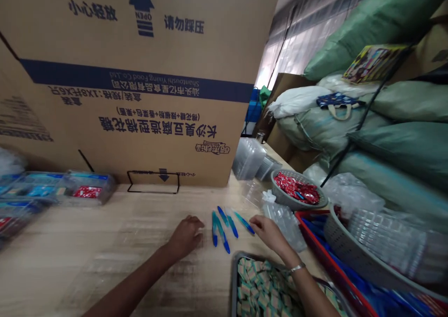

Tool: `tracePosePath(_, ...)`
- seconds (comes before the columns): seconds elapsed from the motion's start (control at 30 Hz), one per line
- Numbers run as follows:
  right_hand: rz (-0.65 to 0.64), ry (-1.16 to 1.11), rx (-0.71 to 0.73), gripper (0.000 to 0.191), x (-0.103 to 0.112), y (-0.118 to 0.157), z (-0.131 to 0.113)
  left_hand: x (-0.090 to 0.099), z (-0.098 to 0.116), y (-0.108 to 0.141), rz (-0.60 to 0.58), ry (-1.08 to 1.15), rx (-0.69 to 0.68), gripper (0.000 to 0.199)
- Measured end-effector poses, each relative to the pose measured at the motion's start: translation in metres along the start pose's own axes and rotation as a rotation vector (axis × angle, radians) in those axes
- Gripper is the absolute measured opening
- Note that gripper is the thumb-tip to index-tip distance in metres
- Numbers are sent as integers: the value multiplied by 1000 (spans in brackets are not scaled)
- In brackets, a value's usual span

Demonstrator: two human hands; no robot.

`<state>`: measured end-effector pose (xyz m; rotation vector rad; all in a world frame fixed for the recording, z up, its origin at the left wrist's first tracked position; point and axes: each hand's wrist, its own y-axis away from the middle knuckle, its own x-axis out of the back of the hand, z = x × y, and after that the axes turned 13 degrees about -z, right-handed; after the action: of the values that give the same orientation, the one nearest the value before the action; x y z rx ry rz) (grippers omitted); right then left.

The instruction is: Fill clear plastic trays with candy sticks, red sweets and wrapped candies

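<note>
Several slim blue-and-clear plastic sticks (221,227) lie loose on the pale wood table (105,228). My left hand (185,236) rests just left of them, fingers loosely curled around nothing. My right hand (269,232), with a silver bracelet (297,268) on its wrist, sits beside the end of the rightmost stick, and I cannot tell if they touch. A crumpled clear plastic bag (284,226) lies against that hand's right side. Below it stands a grey tray of green-and-white wrapped sweets (266,289).
A huge cardboard carton (140,83) stands behind the table. A round basket of red wrapped sweets (297,188), a red crate (325,242) of blue items and a basket of clear plastic trays (381,242) crowd the right. Stacked clear boxes (87,188) sit left; large sacks (385,121) are piled beyond.
</note>
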<state>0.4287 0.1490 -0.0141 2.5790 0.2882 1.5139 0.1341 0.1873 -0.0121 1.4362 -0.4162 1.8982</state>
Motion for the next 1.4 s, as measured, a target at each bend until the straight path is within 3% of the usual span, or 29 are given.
tracePosePath(0.1, -22, 13, -22, 20, -6, 5, -14, -9, 16, -37, -67, -94, -92, 23)
tracePosePath(0.17, -46, 40, -29, 20, -14, 2, -32, -22, 27, -48, -88, -113, -129, 23)
tracePosePath(0.33, -123, 150, -89, 20, -39, -10, -74, -40, 42, -51, -95, -192, -188, 22)
tracePosePath(0.5, -155, 205, -141, 31, -48, -11, -83, -33, 41, -43, -73, -322, -268, 15)
tracePosePath(0.57, -163, 203, -119, 29, -47, -8, -78, -24, 35, -38, -1, -404, -328, 14)
tracePosePath(0.63, -172, 190, -68, 25, -45, -5, -71, -9, 23, -38, 82, -444, -302, 19)
tracePosePath(0.77, -182, 198, -18, 15, -43, 0, -65, 31, -21, -59, 128, -430, 9, 29)
tracePosePath(0.87, -196, 201, 14, 17, -40, 5, -71, 47, -57, -84, 101, -436, 123, 23)
tracePosePath(0.97, -202, 202, 56, 21, -35, 9, -80, 42, -80, -97, 67, -436, 147, 22)
tracePosePath(1.1, -185, 259, 161, 20, -33, 3, -97, 27, -89, -95, 66, -435, 138, 21)
tracePosePath(1.27, -150, 473, 434, 20, -46, -30, -132, 25, -91, -93, 60, -448, 82, 25)
tracePosePath(1.4, -173, 488, 486, 18, -58, -54, -148, 29, -93, -97, 32, -454, -23, 27)
